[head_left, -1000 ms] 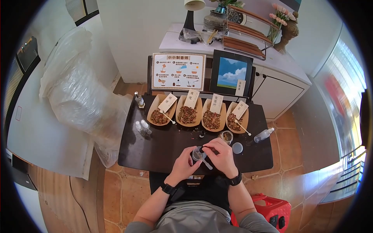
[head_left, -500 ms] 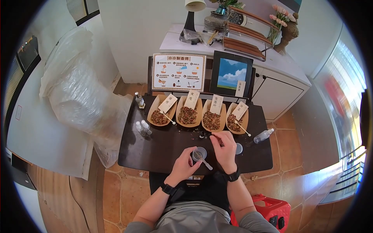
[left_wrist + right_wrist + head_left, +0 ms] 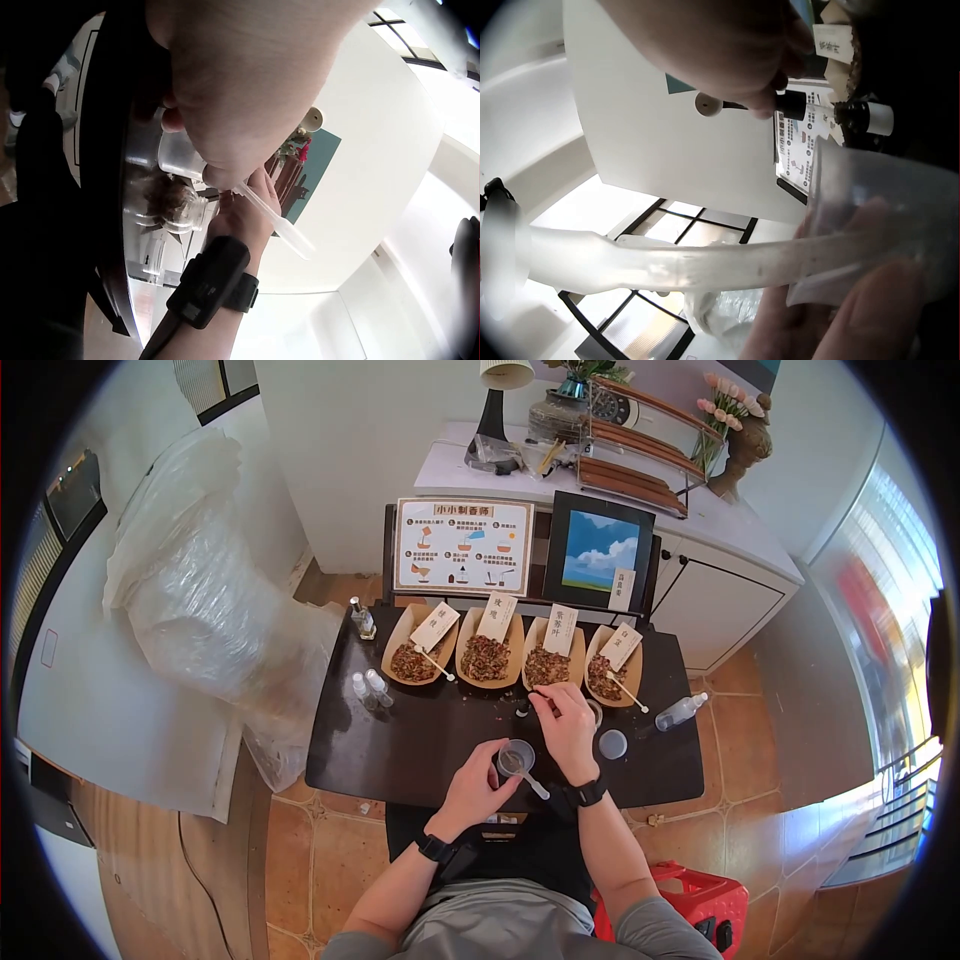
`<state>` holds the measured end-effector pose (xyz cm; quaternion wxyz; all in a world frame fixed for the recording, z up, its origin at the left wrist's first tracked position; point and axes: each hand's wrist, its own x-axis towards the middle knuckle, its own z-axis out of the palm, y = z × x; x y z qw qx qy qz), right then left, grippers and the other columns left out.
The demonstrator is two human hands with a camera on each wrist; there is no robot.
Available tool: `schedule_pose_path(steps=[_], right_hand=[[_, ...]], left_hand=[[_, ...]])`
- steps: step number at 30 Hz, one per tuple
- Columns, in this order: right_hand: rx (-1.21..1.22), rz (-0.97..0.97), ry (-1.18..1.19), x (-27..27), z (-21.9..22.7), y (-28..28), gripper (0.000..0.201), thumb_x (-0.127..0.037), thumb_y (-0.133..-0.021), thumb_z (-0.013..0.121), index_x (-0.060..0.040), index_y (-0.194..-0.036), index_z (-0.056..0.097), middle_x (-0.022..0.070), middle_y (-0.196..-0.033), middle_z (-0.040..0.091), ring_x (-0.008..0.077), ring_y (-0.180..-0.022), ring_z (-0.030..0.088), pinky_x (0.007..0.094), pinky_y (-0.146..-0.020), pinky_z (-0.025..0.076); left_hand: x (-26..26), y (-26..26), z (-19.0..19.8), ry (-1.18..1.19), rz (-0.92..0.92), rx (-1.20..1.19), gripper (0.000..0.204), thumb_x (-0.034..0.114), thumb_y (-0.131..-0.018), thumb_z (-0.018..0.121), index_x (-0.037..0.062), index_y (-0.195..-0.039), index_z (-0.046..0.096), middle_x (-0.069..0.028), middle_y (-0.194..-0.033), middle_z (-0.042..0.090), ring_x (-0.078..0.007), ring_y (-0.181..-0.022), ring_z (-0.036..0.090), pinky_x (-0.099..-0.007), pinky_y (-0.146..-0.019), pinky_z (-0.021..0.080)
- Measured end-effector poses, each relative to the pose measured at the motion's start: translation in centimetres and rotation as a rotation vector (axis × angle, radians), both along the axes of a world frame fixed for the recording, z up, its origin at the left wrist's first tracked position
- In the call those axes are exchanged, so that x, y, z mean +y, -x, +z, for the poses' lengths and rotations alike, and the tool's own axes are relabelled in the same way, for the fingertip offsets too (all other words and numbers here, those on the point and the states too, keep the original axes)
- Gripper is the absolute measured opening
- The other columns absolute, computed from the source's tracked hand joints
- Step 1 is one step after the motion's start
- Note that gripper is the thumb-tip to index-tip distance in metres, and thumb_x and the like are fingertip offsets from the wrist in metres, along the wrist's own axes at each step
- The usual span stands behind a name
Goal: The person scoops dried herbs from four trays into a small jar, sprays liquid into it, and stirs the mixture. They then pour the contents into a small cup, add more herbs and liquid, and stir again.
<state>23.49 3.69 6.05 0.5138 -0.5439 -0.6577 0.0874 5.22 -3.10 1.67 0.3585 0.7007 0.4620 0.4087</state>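
My left hand (image 3: pixel 476 778) grips a small clear plastic cup (image 3: pixel 516 756) near the table's front edge. A translucent plastic pipette (image 3: pixel 534 784) leans in the cup, its wide end sticking out over the rim. Farther forward, my right hand (image 3: pixel 568 732) pinches a black dropper cap (image 3: pixel 790 105) between thumb and fingers. The cap's thin glass tube points at the neck of a small dark bottle (image 3: pixel 866 118) with a white label, which stands on the table. A glass jar of dried bits (image 3: pixel 178 206) stands beside the right hand, which partly hides it in the head view.
Several paper trays (image 3: pixel 487 678) of dried petals with labelled cards line the back of the dark table (image 3: pixel 390 765). Two small spray bottles (image 3: pixel 372 688) and a perfume bottle (image 3: pixel 361 620) stand left; a larger spray bottle (image 3: pixel 682 712) and round lid (image 3: pixel 613 744) are right.
My right hand has moved from over the cup, forward to the small dark bottle, carrying the black dropper cap. The left hand and cup have stayed nearly in place.
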Motion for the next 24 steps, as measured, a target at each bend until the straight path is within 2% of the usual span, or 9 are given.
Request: schedule_pose_path(steps=[6,10,13,15,20,24], right_hand=[[-0.063,-0.001,-0.039,0.6,-0.9,-0.1,0.009,-0.010,-0.089,0.079,-0.0019,-0.093,0.077,0.0107,-0.090,0.071,0.0310,-0.081,0.069,0.0390,-0.072,0.055],[-0.075,-0.004,-0.042,0.6,-1.0,-0.2,0.010,-0.010,-0.088,0.080,-0.0017,-0.093,0.077,0.0104,-0.090,0.071,0.0309,-0.082,0.069,0.0388,-0.072,0.055],[-0.048,0.002,-0.028,0.3,-0.6,0.0,0.010,-0.009,-0.089,0.080,-0.0015,-0.094,0.077,0.0102,-0.090,0.071,0.0288,-0.078,0.070,0.0370,-0.070,0.055],[0.052,-0.008,0.009,-0.1,0.0,0.0,0.010,-0.006,-0.090,0.080,-0.0010,-0.097,0.076,0.0098,-0.091,0.070,0.0242,-0.073,0.070,0.0338,-0.065,0.055],[0.045,0.012,-0.036,-2.2,2.8,-1.0,0.012,-0.005,-0.091,0.080,0.0002,-0.101,0.077,0.0092,-0.093,0.070,0.0186,-0.071,0.068,0.0295,-0.061,0.054],[0.087,0.178,0.085,-4.7,3.7,-1.1,0.013,-0.005,-0.089,0.081,-0.0008,-0.102,0.078,0.0095,-0.097,0.072,0.0191,-0.071,0.068,0.0294,-0.062,0.054]], left_hand=[[0.0,0.0,-0.1,0.008,-0.002,-0.005,0.064,0.014,-0.084,0.085,0.0007,-0.140,0.056,-0.0088,-0.113,0.064,-0.0130,-0.066,0.060,-0.0287,-0.061,0.053],[0.0,0.0,-0.2,0.000,-0.004,-0.009,0.064,0.015,-0.085,0.085,0.0008,-0.140,0.056,-0.0088,-0.113,0.064,-0.0131,-0.066,0.060,-0.0287,-0.061,0.053],[0.0,0.0,-0.2,-0.007,-0.005,-0.005,0.065,0.014,-0.085,0.085,0.0009,-0.141,0.056,-0.0088,-0.113,0.063,-0.0130,-0.066,0.060,-0.0286,-0.061,0.053],[0.0,0.0,-0.2,-0.005,-0.004,-0.003,0.065,0.014,-0.085,0.085,0.0009,-0.141,0.055,-0.0089,-0.113,0.063,-0.0130,-0.067,0.060,-0.0285,-0.062,0.053],[-0.1,0.0,-0.2,0.007,-0.013,0.001,0.065,0.015,-0.085,0.085,0.0015,-0.141,0.055,-0.0096,-0.115,0.063,-0.0135,-0.067,0.060,-0.0289,-0.062,0.053],[0.0,0.0,-0.4,-0.007,-0.013,0.004,0.065,0.014,-0.085,0.085,0.0019,-0.141,0.055,-0.0096,-0.116,0.063,-0.0140,-0.068,0.060,-0.0291,-0.063,0.054]])
